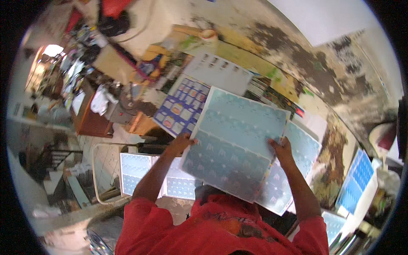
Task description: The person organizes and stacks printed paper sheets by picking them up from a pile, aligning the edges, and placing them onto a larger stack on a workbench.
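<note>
A large light-blue printed sheet [238, 136] with a white margin is held up tilted in front of me. My left hand [182, 143] is closed on its left edge. My right hand [281, 149] grips the opposite edge, thumb on top of the sheet. Partly under it on the right lies a similar light-blue sheet [301, 146]; whether my right hand touches that one too is hidden. Beyond the left edge is a dark-blue printed sheet with small panels [182, 104]. A whitish sheet with a row of small dark prints [221, 72] lies farther back.
Blue printed sheets [136, 174] lie to my lower left beside a pale metal frame [95, 170]. Another blue sheet [357, 180] leans at the right. A cup-like container [208, 38] stands far back near the stained wall [314, 68]. A brown cabinet [91, 114] is at left.
</note>
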Available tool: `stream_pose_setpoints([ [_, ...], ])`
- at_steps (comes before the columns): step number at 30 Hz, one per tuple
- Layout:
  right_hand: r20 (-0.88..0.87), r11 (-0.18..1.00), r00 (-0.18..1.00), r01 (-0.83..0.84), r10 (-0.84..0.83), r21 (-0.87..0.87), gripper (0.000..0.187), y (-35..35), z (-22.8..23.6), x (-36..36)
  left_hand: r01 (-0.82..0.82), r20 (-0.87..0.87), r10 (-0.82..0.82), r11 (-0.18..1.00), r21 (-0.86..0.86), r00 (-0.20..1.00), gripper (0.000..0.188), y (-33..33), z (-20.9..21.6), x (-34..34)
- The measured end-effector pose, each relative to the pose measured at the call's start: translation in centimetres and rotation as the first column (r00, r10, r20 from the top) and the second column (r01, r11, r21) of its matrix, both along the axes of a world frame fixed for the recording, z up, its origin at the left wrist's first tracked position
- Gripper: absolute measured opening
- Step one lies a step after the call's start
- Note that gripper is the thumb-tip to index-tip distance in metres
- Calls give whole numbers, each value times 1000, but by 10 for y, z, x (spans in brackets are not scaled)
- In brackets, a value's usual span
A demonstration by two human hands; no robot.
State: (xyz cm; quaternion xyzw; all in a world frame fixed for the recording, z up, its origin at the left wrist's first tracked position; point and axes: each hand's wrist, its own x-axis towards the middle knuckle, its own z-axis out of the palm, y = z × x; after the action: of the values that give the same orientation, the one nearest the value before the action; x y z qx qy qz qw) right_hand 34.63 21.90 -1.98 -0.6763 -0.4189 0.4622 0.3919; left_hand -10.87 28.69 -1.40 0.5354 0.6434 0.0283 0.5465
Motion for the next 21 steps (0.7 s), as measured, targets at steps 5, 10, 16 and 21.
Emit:
stream_pose_setpoints([
  [5, -325, 999, 945, -50, 46, -4, 41, 103, -36, -130, 570, -652, -255, 753, 330, 714, 70, 89, -54, -157],
  [10, -102, 995, 991, -89, 85, -34, 64, 127, -37, -92, 312, -511, -117, 896, 315, 852, 69, 154, 11, -102],
  [16, 352, 901, 934, -199, 57, 385, 46, -1, 28, -14, 63, -197, 185, 555, 829, 963, 55, 21, 17, -17],
  [21, 877, 952, 469, -207, -107, 227, 39, -215, 48, 33, -40, 169, -93, 758, 652, 981, 37, -170, -14, 90],
])
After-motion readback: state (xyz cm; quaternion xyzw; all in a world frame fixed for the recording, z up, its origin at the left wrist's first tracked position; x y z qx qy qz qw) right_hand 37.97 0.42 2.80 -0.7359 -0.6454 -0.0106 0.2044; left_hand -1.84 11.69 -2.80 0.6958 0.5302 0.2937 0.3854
